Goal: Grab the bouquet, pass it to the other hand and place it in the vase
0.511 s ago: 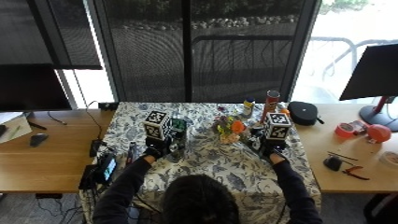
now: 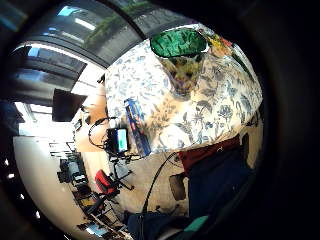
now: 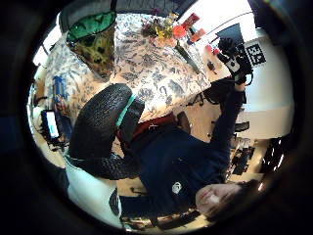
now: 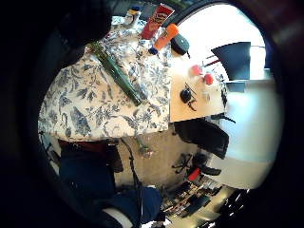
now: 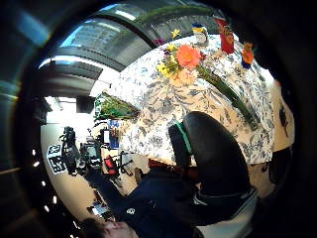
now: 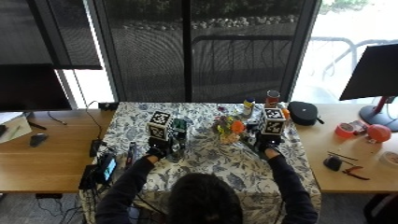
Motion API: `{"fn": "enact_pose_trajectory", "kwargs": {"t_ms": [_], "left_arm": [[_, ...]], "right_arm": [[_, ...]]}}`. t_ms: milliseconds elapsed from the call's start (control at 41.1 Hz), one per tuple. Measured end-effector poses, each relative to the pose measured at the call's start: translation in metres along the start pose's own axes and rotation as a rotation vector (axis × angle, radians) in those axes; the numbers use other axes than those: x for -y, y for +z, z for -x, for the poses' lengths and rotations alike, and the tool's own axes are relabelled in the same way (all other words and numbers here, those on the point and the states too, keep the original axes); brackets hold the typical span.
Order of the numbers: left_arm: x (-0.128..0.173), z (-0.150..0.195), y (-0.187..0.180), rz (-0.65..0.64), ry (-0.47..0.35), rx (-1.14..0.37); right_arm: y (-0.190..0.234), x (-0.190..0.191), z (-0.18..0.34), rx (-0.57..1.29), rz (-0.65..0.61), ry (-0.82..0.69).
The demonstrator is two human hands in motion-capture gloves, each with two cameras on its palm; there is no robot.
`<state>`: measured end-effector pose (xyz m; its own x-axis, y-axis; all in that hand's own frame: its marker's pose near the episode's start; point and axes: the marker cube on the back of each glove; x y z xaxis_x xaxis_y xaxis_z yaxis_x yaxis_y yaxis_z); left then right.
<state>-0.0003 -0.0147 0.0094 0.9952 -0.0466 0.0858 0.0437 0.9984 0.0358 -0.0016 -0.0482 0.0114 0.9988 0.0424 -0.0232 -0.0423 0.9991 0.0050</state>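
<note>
So the bouquet (image 6: 228,129) was lying flat on the table (image 6: 211,163), roughly mid-table toward the far side, between our two hands and not yet picked up. It sat much closer to our right hand (image 6: 267,144) than to our left hand (image 6: 157,150). The long axis is what mattered: in the right thumb-side palm view the blooms (image 5: 184,62) pointed toward the table's middle and the green stems (image 5: 230,99) trailed back toward the right hand. So we figured the right hand was the one to take it, by the stems, with the grip closing across them rather than along them.

Neither hand held anything. The right thumb (image 5: 213,148) and left thumb (image 3: 100,122) both looked relaxed, but how far open the rest of each grip was, we honestly couldn't tell.

Looks-wise: one big orange flower, some yellow and pale ones bunched around it, and a long bundle of straight green stems (image 4: 116,73).

The vase (image 6: 178,135) stood upright just beside the left hand, well apart from the bouquet, with a green mouth (image 2: 178,42) and a patterned body.
</note>
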Motion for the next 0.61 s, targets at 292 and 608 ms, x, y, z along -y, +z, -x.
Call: {"fn": "enact_pose_trajectory", "kwargs": {"t_ms": [292,608], "left_arm": [[0.002,-0.006,0.005,-0.002,0.008,-0.007],[0.003,-0.010,0.012,-0.008,0.024,0.001]], "right_arm": [[-0.015,-0.007,-0.005,0.022,0.027,0.034],[0.050,0.061,-0.082,0.111,0.132,0.302]]}}
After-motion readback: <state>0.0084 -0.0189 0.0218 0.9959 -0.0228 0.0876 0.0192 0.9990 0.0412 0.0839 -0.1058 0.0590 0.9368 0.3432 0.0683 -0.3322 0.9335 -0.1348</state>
